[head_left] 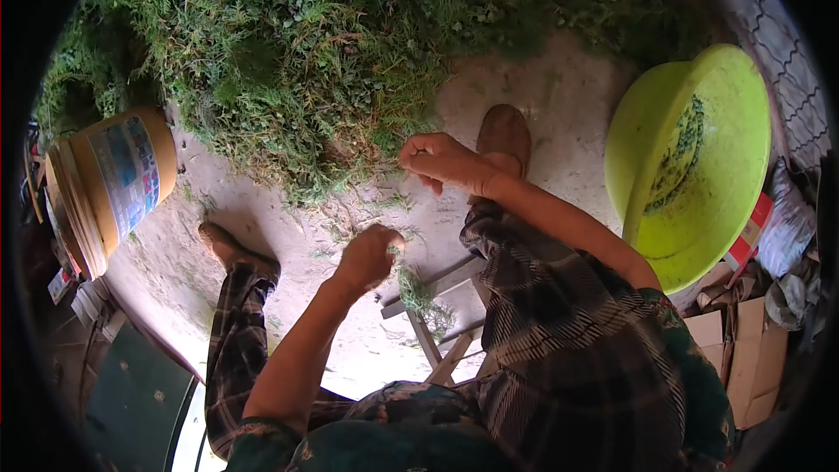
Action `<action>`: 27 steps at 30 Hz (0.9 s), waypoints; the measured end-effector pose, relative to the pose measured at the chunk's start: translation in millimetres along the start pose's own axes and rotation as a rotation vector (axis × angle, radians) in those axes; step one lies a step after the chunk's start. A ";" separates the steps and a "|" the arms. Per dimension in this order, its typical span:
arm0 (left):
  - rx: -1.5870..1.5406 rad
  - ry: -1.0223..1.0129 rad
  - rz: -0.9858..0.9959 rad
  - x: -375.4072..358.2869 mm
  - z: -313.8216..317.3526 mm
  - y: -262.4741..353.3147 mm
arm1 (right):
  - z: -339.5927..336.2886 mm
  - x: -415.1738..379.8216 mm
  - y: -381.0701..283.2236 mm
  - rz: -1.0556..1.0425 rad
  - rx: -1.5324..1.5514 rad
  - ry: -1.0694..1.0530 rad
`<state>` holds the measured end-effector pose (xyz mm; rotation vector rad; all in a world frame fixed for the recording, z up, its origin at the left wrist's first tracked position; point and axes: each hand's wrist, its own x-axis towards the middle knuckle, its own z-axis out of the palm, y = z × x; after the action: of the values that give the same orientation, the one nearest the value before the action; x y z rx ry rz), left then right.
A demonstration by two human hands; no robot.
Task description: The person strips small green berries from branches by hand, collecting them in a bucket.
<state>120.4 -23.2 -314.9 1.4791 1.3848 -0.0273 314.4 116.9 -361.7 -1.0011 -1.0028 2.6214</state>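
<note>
Closed fingers on my left hand (370, 258) hold a green sprig (421, 297), which hangs down over a wooden frame (428, 332) between my legs. My right hand (446, 163) is raised in front of my right foot, its fingers curled together; whatever is between them, if anything, is too small to make out. A large heap of green conifer branches (288, 61) lies just beyond both hands, with small bits scattered over the pale floor (328, 218).
A yellow-green tub (743, 149) with small green pieces inside stands tilted at the right. At the left is a yellowish bucket (162, 153) with a label. Cardboard (759, 358) and bags (786, 232) lie at the lower right, a dark green panel (135, 393) at the lower left.
</note>
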 end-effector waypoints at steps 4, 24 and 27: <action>0.036 0.459 -0.236 18.0 -25.6 -17.8 | 1.0 31.0 17.5 -0.415 -0.860 0.171; 0.109 0.776 -0.347 10.6 -49.4 -71.2 | -12.1 29.1 -14.3 0.023 -0.033 0.136; 0.216 0.593 -0.355 11.5 -35.9 -86.4 | -3.7 24.5 -16.4 0.035 -0.100 0.114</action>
<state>39.6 -11.2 -361.9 1.4569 2.1735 0.0432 296.7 140.4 -366.3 -1.1860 -1.1080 2.5299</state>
